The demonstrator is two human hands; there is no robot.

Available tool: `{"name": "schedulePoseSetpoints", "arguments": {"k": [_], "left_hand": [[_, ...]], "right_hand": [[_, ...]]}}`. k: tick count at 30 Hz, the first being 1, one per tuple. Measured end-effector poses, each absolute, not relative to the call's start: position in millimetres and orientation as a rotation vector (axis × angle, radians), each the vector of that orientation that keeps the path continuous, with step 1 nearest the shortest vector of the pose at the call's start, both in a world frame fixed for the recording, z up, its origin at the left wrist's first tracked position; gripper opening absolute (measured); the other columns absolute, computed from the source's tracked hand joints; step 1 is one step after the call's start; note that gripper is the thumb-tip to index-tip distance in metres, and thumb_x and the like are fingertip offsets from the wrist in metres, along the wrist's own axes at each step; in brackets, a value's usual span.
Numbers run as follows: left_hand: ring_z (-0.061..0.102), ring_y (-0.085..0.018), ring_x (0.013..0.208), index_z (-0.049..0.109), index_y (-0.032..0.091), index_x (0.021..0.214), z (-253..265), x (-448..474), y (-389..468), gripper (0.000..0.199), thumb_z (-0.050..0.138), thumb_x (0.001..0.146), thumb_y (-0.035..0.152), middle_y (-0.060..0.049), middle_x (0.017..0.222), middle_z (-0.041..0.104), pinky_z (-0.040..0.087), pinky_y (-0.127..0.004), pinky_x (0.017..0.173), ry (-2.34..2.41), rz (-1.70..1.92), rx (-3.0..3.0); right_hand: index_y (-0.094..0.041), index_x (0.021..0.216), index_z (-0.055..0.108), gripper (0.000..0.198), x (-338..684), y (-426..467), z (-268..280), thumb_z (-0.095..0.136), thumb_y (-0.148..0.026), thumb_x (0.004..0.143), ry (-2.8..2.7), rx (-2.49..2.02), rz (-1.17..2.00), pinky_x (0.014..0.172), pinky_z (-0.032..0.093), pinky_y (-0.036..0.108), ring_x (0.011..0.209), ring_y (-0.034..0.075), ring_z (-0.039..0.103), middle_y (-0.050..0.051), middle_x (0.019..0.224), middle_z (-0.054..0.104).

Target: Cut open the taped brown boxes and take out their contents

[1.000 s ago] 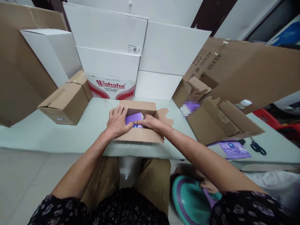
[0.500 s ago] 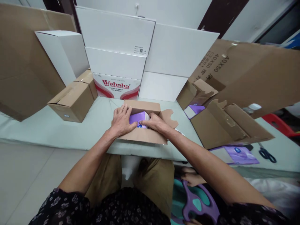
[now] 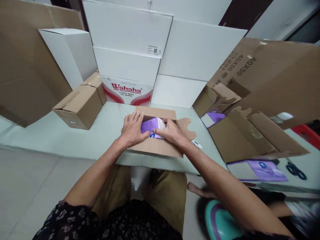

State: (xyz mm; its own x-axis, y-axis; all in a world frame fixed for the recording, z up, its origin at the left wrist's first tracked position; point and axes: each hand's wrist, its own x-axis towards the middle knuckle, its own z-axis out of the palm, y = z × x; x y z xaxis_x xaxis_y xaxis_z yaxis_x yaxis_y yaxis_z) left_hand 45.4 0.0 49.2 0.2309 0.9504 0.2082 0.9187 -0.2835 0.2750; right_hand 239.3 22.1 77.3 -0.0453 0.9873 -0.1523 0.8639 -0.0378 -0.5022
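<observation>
A small open cardboard box (image 3: 156, 147) sits before me on the table, flaps spread outward. Inside lies a purple tissue pack (image 3: 149, 125) with a whitish right end. My left hand (image 3: 133, 129) is draped over the box's left side, gripping it, its thumb reaching to the pack's front. The pack's right end is held by my right hand (image 3: 171, 130), thumb in front and fingers bent behind it, partly hidden in the box.
A closed carton (image 3: 81, 103) stands to the left, with a white Wahaha box (image 3: 127, 91) behind. Open cartons (image 3: 240, 136), a flat purple and white pack (image 3: 260, 170) and scissors (image 3: 296, 169) are on the right. Below the table edge is a teal and purple stool (image 3: 220, 216) near another person.
The view has shifted slightly. Both hands stay at the box and the pack's white end shows more. At lower right, the teal and purple stool and the other person have moved.
</observation>
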Motion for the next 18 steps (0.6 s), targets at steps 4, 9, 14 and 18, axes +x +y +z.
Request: {"name": "schedulePoseSetpoints", "arguments": {"k": [4, 9, 14, 18], "left_hand": [[0.025, -0.039, 0.158, 0.036, 0.004, 0.156, 48.3, 45.1, 1.2, 0.087, 0.054, 0.089, 0.056, -0.026, 0.167, 0.033, 0.022, -0.056, 0.125, 1.807, 0.524, 2.39], [0.025, -0.039, 0.158, 0.037, 0.005, 0.155, 47.2, 44.6, 1.0, 0.086, 0.053, 0.091, 0.06, -0.026, 0.167, 0.033, 0.021, -0.056, 0.125, 1.786, 0.535, 2.402], [0.025, -0.04, 0.158, 0.036, 0.006, 0.156, 45.9, 44.4, 0.3, 0.086, 0.052, 0.092, 0.061, -0.028, 0.166, 0.034, 0.022, -0.057, 0.123, 1.778, 0.569, 2.391], [0.025, -0.04, 0.158, 0.036, 0.008, 0.156, 46.8, 43.6, -0.5, 0.086, 0.05, 0.093, 0.064, -0.027, 0.166, 0.035, 0.022, -0.058, 0.123, 1.757, 0.574, 2.389]], "right_hand": [[-0.016, 0.14, 0.051, 0.077, 236.7, 21.0, 82.1, 0.075, -0.048, 0.075, -1.97, -1.931, 0.67, 0.1, 0.048, 0.043, 0.126, 0.035, 0.06, 0.018, 0.138, 0.065], [-0.017, 0.14, 0.051, 0.077, 234.9, 18.2, 88.7, 0.073, -0.046, 0.072, -1.962, -1.847, 0.661, 0.101, 0.048, 0.046, 0.125, 0.037, 0.061, 0.018, 0.136, 0.065], [-0.02, 0.132, 0.054, 0.074, 243.3, 27.8, 89.9, 0.075, -0.044, 0.065, -1.899, -1.746, 0.687, 0.1, 0.049, 0.05, 0.121, 0.037, 0.062, 0.015, 0.132, 0.067], [-0.021, 0.131, 0.055, 0.075, 250.0, 33.0, 91.9, 0.076, -0.046, 0.063, -1.872, -1.723, 0.718, 0.098, 0.051, 0.051, 0.116, 0.036, 0.064, 0.015, 0.13, 0.067]]}}
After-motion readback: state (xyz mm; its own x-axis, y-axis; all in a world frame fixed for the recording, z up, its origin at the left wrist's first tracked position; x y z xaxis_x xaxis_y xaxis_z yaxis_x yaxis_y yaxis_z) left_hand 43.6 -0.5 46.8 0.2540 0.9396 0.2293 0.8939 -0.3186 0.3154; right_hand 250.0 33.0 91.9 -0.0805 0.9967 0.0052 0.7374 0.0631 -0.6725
